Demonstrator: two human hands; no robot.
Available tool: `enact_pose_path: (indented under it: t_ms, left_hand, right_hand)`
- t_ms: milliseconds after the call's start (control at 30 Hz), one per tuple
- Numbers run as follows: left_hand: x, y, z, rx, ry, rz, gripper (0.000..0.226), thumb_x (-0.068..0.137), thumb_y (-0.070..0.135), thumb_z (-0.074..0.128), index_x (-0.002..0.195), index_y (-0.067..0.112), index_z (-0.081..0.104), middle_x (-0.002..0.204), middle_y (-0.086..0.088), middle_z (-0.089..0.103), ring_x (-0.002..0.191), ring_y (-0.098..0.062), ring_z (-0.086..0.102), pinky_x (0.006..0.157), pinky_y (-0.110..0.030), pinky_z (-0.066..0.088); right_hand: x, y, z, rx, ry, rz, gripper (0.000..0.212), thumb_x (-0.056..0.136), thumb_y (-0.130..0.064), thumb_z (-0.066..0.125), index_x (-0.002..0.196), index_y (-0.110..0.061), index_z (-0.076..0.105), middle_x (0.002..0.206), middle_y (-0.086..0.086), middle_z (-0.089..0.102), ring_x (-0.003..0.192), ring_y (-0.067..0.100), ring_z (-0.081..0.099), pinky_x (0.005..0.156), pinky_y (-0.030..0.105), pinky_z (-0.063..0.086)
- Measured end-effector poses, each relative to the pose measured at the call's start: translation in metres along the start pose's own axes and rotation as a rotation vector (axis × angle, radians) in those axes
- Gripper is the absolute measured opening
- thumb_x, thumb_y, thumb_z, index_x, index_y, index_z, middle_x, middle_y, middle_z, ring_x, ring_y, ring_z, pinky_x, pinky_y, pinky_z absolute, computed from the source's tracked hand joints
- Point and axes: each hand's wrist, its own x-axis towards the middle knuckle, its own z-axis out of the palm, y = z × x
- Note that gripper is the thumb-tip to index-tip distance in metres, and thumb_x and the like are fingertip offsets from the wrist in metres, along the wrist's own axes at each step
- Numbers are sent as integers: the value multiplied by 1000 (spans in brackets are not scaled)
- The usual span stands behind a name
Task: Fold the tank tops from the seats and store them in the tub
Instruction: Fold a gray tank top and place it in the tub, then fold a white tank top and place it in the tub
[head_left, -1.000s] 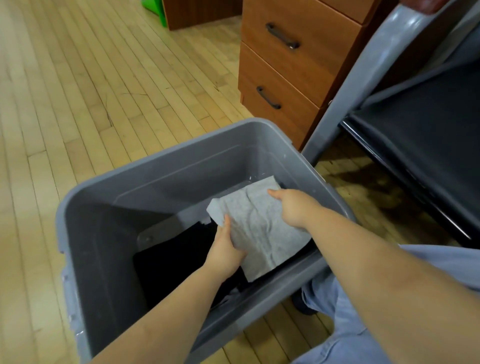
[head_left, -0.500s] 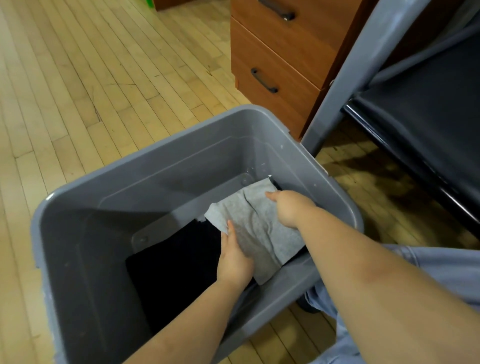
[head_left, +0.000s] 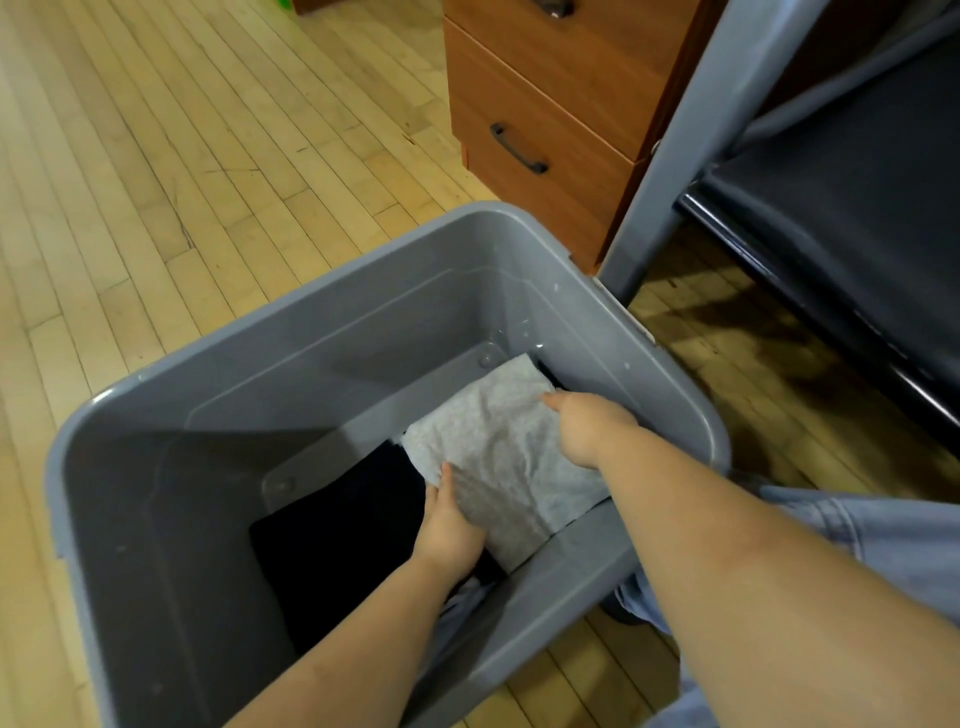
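Observation:
A folded light grey tank top (head_left: 498, 447) lies low inside the grey plastic tub (head_left: 322, 322), at its right end. My left hand (head_left: 449, 525) grips its near left edge, thumb on top. My right hand (head_left: 587, 428) holds its right side, fingers curled over the fabric. A folded black garment (head_left: 343, 535) lies on the tub's bottom to the left of the grey one, partly beneath it.
The tub stands on a light wooden floor (head_left: 182, 156). A brown drawer cabinet (head_left: 545, 119) stands behind it. A grey chair leg (head_left: 675, 156) and a dark seat (head_left: 857, 208) are at the right. My blue trouser leg (head_left: 857, 535) is at the lower right.
Both hands have lowered the grey tank top deeper into the tub, onto the right end beside the black garment. The view has tilted down slightly.

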Motion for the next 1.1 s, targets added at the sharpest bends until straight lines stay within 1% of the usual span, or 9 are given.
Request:
enact_pose_path:
  t_ms: [67,100,200,300,400,467,600,900,1100]
  left_hand:
    - [1,3,-1,63,3,-56,89,87,5,57,155,26,3,161,-2,-9,140,-28,29,94,-17,45]
    - [0,7,-3,122,7,-90,87,88,8,57,154,29,4,161,-2,-15,142,-32,25,98,-26,44]
    - [-6,21,-5,332,76,-97,85,89,17,56,154,30,3,159,-5,-21,148,-32,-6,111,-37,27]
    - [-11,33,-6,487,128,3,84,88,22,56,154,26,4,160,-8,-18,148,-29,-12,119,-45,14]
    - [-16,48,-10,586,139,106,78,91,27,54,154,22,9,162,-9,-5,149,-29,-2,120,-43,13]
    - [-22,62,-12,617,131,174,72,92,30,54,153,21,16,160,-7,17,146,-26,18,117,-39,21]
    - [-36,94,-21,605,123,275,57,94,32,54,147,23,34,143,1,48,123,-18,51,91,-27,44]
    - [-100,185,-35,784,238,555,38,92,31,53,130,26,53,122,2,62,111,-19,58,85,-32,50]
    - [-165,258,7,819,244,790,33,93,30,54,126,27,56,119,2,63,109,-21,59,86,-35,51]
  right_hand:
    - [-2,4,0,-18,3,4,73,93,2,37,154,-26,10,160,0,17,136,30,37,105,43,42]
    - [-2,5,0,-25,1,3,71,93,0,38,154,-25,11,159,1,20,135,30,38,105,43,42]
    - [-5,8,2,-50,9,-4,66,92,-6,42,152,-22,21,153,5,29,128,32,43,99,44,45]
    - [-13,8,3,-70,38,-15,60,92,-8,45,148,-20,29,145,8,37,122,33,48,95,44,48]
    - [-23,7,-1,-83,76,-42,55,91,-7,48,143,-19,36,136,10,44,117,32,50,93,44,49]
    - [-32,6,-5,-98,89,-72,47,92,-8,48,137,-17,42,131,11,47,115,32,51,93,44,49]
    - [-60,4,-22,-114,124,-100,43,92,-5,46,133,-16,49,128,12,53,114,30,53,87,37,47]
    - [-153,33,-89,-145,341,-269,30,90,-16,57,120,-19,54,115,4,58,105,26,56,83,38,51]
    - [-244,111,-102,-41,583,-182,26,88,-24,61,114,-24,55,113,-2,57,103,23,55,82,36,48]
